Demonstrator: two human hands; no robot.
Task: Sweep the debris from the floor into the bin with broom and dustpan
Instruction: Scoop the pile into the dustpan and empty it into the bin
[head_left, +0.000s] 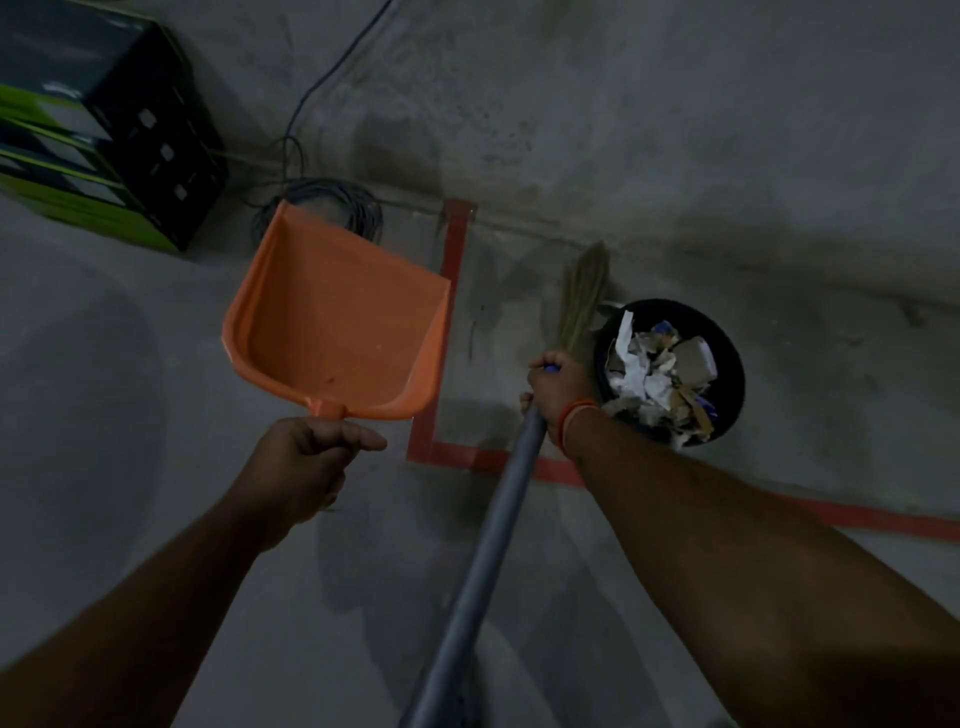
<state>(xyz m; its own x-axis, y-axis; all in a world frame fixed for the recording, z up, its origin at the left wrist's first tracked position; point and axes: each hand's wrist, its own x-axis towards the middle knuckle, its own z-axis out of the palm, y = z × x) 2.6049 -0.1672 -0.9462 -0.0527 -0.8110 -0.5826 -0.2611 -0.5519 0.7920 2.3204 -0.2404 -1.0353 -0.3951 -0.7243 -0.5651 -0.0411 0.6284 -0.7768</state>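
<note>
1. Far left: black and green crate stack is sitting on the concrete floor, well away from me.
2. My left hand is gripping the dustpan by its short handle stub, fingers curled right round it, thumb lying along the top and pointing right.
3. I'm holding the orange pan up off the floor, inside face toward me. Long axis is running from the stub near my hand up and slightly left; the open lip is pointing away from me. Pan is looking empty apart from a few specks.
4. Behind the lip: a coil of dark cable is lying on the floor, one strand trailing up out of view.
5. Red tape line is marking a corner on the floor between pan and broom.
6. My right hand is wrapping tight around the broom, low on the grey pole just above the bristles; orange band on that wrist.
7. Broom axis: pole is running from bottom centre up and right, straw head pointing away, tip near the floor just left of the bin.
8. Black bin is standing just right of my right hand, filled with crumpled paper and card scraps.
</note>
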